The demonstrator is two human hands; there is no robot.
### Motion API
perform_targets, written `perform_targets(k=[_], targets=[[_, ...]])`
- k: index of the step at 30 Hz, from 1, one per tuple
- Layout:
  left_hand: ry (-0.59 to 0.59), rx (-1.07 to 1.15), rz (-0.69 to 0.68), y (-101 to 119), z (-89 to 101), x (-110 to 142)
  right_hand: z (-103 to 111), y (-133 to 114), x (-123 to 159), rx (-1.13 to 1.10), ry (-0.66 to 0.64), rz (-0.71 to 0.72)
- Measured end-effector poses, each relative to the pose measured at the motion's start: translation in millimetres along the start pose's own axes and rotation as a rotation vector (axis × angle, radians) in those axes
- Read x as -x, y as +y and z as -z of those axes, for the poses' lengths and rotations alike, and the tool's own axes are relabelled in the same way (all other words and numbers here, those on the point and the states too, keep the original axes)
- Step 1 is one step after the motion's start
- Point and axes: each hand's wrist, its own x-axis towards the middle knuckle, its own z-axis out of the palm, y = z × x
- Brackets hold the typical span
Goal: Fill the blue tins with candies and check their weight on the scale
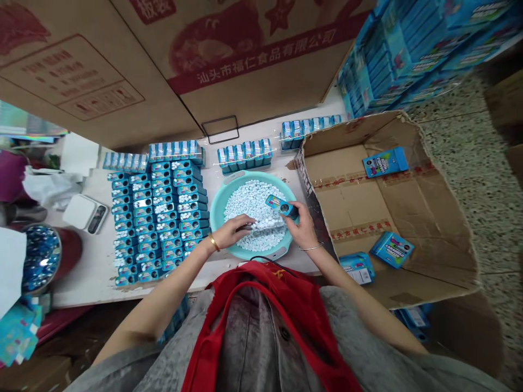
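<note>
My right hand (303, 227) grips a small blue candy box (279, 204), tilted over a turquoise basin (218, 209), its dark round opening near my fingers. Small white candies (249, 196) fill much of the basin. Over the basin's left front part, my left hand (233, 231) has its fingers closed. A pale edge heaped with candies (267, 223) runs from those fingertips toward my right hand; I cannot make out what carries them. Left of the basin stand rows of similar blue boxes (162, 218), several with white candies at their openings.
An open cardboard carton (343, 201) with a few blue packs stands right of the basin. Large cartons (245, 87) wall off the back. Wrapped box packs (245, 155) sit behind the basin. A digital scale (84, 213) and a red tub (67, 253) are at left.
</note>
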Motion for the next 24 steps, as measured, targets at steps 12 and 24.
perform_targets(k=[12,24], targets=[[-0.263,-0.89,0.287,135.6,47.6,-41.5,-18.6,-3.5,8.7,0.012,-0.074,0.176],[-0.087,-0.682,0.479,-17.2,8.3,-39.5,-5.7,1.7,3.3,-0.004,0.015,0.048]])
